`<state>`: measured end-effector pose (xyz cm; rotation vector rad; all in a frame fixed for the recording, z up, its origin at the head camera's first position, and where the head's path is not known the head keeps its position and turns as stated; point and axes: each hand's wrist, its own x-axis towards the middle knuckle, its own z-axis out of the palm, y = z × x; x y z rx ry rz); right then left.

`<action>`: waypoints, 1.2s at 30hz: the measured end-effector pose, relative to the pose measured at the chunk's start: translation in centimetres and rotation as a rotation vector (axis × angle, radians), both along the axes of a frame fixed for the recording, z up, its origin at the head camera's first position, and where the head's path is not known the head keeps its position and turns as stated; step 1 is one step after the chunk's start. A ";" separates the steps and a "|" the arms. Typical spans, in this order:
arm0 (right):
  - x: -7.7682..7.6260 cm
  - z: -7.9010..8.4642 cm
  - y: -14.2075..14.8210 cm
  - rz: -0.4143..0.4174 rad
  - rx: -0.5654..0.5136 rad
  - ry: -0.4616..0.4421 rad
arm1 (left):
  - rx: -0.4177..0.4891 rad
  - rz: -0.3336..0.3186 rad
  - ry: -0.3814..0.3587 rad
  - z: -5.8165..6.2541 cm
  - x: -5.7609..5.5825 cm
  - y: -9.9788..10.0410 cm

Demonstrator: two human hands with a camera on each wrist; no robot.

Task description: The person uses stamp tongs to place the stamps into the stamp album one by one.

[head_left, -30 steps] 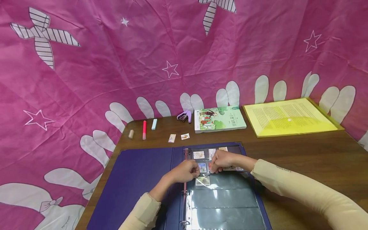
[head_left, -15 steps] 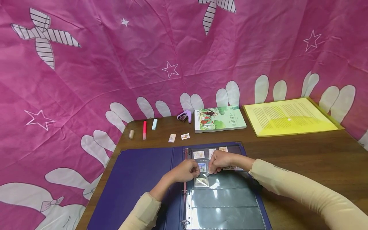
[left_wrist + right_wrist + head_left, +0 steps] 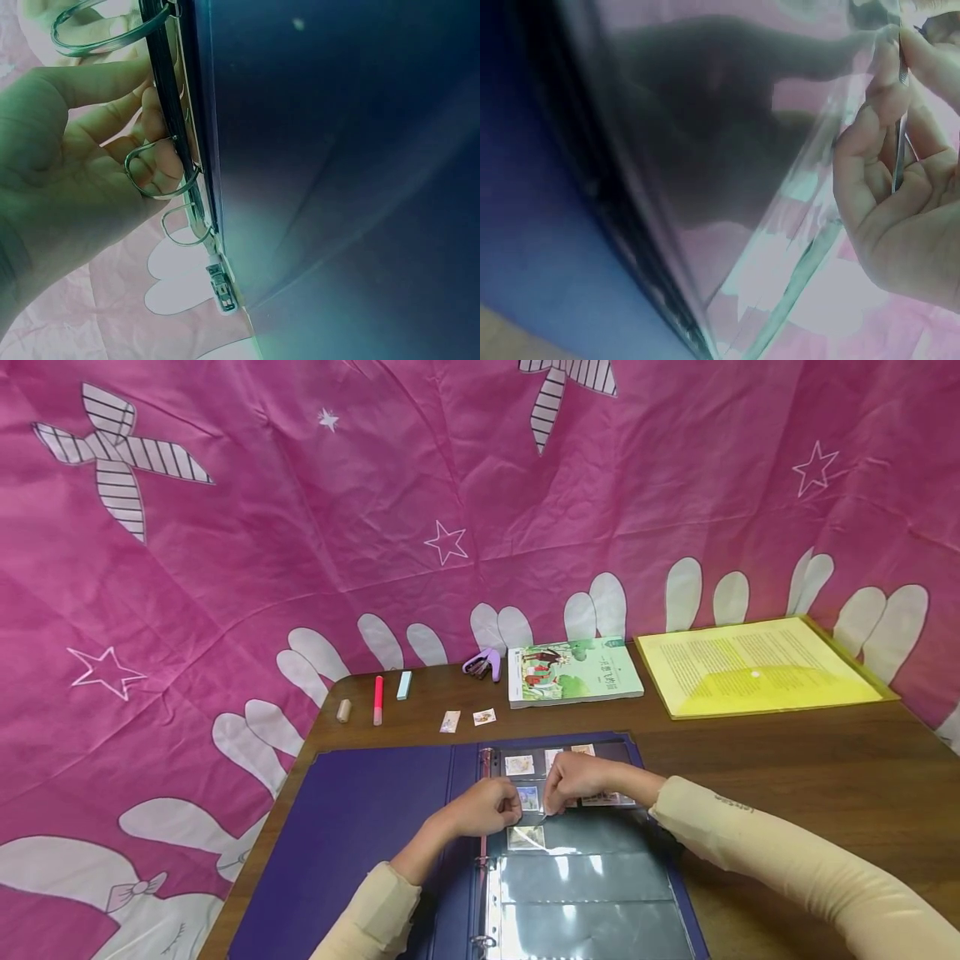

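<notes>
A stamp album (image 3: 375,827) lies open, its dark page of clear pockets (image 3: 592,877) on the right. Over the page's upper left, my left hand (image 3: 483,806) has thumb and forefinger at a pocket's edge, pinching the film. Its curled fingers (image 3: 154,127) show beside the metal rings (image 3: 161,172) in the left wrist view. My right hand (image 3: 573,779) faces it, gripping slim metal tweezers (image 3: 901,142) with the tips near the left fingertips. A stamp (image 3: 527,837) sits in the third row just below both hands. Another stamp (image 3: 528,798) shows between them, and the right hand partly covers others.
Two loose stamps (image 3: 484,717) lie beyond the album. Farther back are a purple stapler-like tool (image 3: 483,664), a green book (image 3: 577,672) and a yellow document folder (image 3: 761,668). A red pen (image 3: 378,700), a pale blue stick (image 3: 404,685) and a small tan cylinder (image 3: 343,711) lie back left.
The stamp in the third row has shifted slightly left and lies straighter. My right hand has moved a little left; the left hand stays nearly still.
</notes>
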<state>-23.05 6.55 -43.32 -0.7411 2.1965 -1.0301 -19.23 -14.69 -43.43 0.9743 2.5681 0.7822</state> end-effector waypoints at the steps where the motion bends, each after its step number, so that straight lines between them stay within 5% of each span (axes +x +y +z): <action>1: -0.1 0.1 0.1 0.004 0.006 0.006 | 0.003 -0.001 -0.003 0.0 0.0 0.0; 8: -1.1 0.4 1.5 -0.033 -0.028 0.032 | 0.010 -0.008 -0.017 0.0 0.1 0.0; 17: -3.7 1.9 1.6 -0.327 -0.087 0.058 | -0.016 0.008 -0.051 0.1 0.1 -0.2; 28: -7.9 1.2 -2.0 -0.490 -0.018 0.305 | -0.009 -0.008 -0.033 -0.2 0.3 -0.1; 36: -9.8 0.5 -5.3 -0.580 0.060 0.356 | -0.025 -0.015 -0.010 -0.1 0.1 -0.2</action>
